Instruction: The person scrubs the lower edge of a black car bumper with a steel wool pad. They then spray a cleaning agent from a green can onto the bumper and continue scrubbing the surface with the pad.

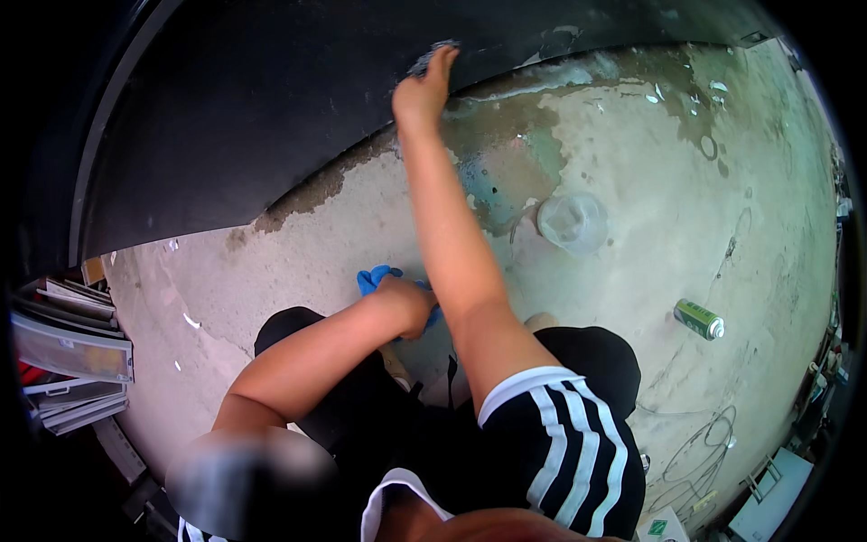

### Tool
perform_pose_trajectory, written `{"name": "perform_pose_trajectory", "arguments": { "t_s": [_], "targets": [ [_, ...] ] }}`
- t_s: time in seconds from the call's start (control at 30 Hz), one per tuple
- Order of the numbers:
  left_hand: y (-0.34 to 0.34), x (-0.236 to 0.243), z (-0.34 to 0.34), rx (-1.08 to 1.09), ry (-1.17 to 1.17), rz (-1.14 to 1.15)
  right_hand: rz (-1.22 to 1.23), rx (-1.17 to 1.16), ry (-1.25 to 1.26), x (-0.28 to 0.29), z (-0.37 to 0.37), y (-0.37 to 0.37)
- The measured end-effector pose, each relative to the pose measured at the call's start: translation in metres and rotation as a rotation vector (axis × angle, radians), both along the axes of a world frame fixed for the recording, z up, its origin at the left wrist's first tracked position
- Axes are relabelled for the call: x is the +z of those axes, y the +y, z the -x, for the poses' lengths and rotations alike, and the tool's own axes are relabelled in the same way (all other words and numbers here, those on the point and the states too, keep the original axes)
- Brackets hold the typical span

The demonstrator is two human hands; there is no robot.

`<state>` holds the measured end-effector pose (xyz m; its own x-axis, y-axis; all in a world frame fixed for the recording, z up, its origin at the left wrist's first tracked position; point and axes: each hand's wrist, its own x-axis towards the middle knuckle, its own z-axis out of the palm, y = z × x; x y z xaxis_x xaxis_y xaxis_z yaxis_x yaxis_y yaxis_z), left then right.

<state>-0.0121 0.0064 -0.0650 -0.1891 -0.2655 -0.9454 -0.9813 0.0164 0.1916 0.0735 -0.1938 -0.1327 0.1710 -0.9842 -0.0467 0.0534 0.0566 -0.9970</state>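
Note:
My right hand (423,95) reaches far forward and presses a grey, shiny wad like steel wool (432,57) against the lower part of a large black panel (244,99). The fingers partly cover the wad. Nearer to me, my left hand (406,305) is closed around a bunched blue cloth (377,278) between my knees. Its fingers are partly turned out of sight. A translucent plastic container (573,224) stands on the concrete floor to the right of my right forearm.
Wet patches and foam (542,81) lie along the panel's bottom edge, with white scraps nearby. A green spray can (698,319) lies on its side at the right, above a loose cable (713,447). Stacked trays or panels (77,348) stand at the left.

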Motion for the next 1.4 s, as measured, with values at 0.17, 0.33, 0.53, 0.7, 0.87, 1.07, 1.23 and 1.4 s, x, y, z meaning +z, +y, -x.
{"name": "perform_pose_trajectory", "arguments": {
  "t_s": [0.17, 0.33, 0.53, 0.7, 0.87, 1.07, 1.23, 1.4],
  "targets": [
    [-0.002, 0.005, 0.001, 0.01, 0.045, 0.037, -0.213, -0.016, -0.407, -0.057, 0.025, -0.068],
    [0.008, -0.005, -0.002, -0.064, 0.037, 0.04, 0.113, 0.007, -0.034, 0.016, 0.0, 0.012],
    [-0.002, 0.01, 0.001, 0.016, 0.041, 0.045, 0.12, -0.108, -0.017, -0.014, 0.014, -0.028],
    [0.011, -0.009, -0.004, -0.108, 0.036, 0.037, 0.223, 0.086, -0.043, 0.028, -0.016, 0.052],
    [0.005, 0.018, -0.003, 0.031, 0.031, 0.006, 0.203, -0.076, 0.066, -0.009, 0.004, -0.014],
    [0.023, 0.001, -0.009, -0.035, 0.013, 0.009, 0.214, 0.086, 0.061, 0.021, -0.013, 0.047],
    [0.02, 0.004, -0.004, -0.039, 0.031, 0.022, 0.145, -0.048, -0.019, 0.016, -0.003, 0.008],
    [0.013, 0.005, -0.012, -0.071, 0.099, -0.042, 0.171, 0.091, -0.062, 0.042, -0.022, 0.064]
  ]
}}
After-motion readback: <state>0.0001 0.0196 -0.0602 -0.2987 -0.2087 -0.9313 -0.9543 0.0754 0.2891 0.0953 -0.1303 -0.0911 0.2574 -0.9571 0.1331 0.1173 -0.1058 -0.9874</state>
